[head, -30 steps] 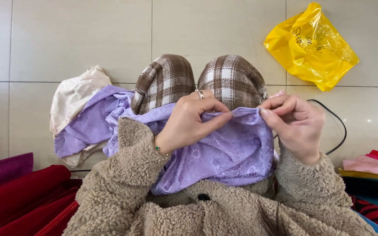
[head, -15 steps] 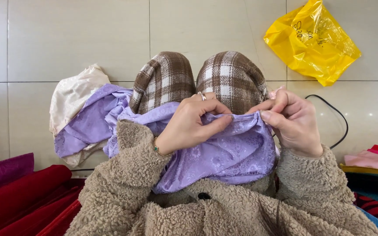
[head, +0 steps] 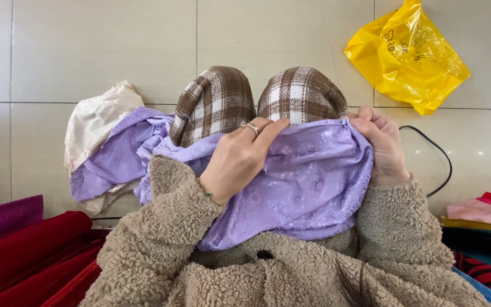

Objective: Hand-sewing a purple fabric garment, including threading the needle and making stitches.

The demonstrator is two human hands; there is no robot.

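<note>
Lilac cloth (head: 308, 182) lies over the plaid-covered knees (head: 257, 99), left hand (head: 240, 159) fingers pinching its top edge, right hand (head: 383, 149) gripping the corner; handling judged midway, tail trailing on floor (head: 86, 51)

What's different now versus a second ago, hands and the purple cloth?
The left hand slid left along the purple cloth, away from the right hand, so the hands that were pinching close together are now apart and the cloth edge is stretched across the knees. Both hands kept their grip. The yellow bag, the cream cloth and the fabric piles stayed put.
</note>
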